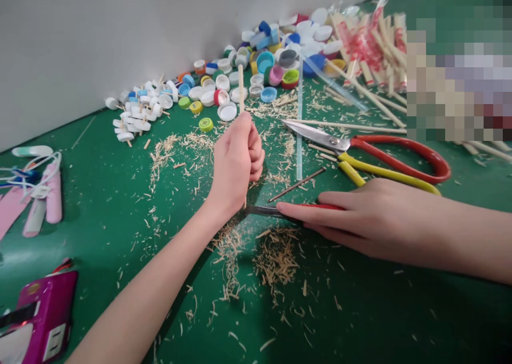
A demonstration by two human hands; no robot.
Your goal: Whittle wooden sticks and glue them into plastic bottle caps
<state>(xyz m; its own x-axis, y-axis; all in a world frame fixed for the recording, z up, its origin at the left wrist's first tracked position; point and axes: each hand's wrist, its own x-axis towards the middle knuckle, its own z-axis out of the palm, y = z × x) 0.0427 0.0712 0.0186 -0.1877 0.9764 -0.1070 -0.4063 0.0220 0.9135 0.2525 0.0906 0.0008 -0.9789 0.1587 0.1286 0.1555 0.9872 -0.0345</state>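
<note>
My left hand (pixel 237 161) is closed in a fist round a thin wooden stick (pixel 240 86), held upright with its lower end on the green table (pixel 120 204). My right hand (pixel 356 217) grips a knife with a red handle; its dark blade (pixel 262 211) lies flat and points left, touching the stick's base. Pale wood shavings (pixel 276 257) lie scattered around and below both hands.
Scissors (pixel 360 150) with red and yellow handles lie just behind my right hand, a thin metal rod (pixel 296 184) beside them. Coloured bottle caps (pixel 264 60), caps on sticks (pixel 136 113) and packed chopsticks (pixel 368 49) lie along the wall. Pink items (pixel 40 193) sit left.
</note>
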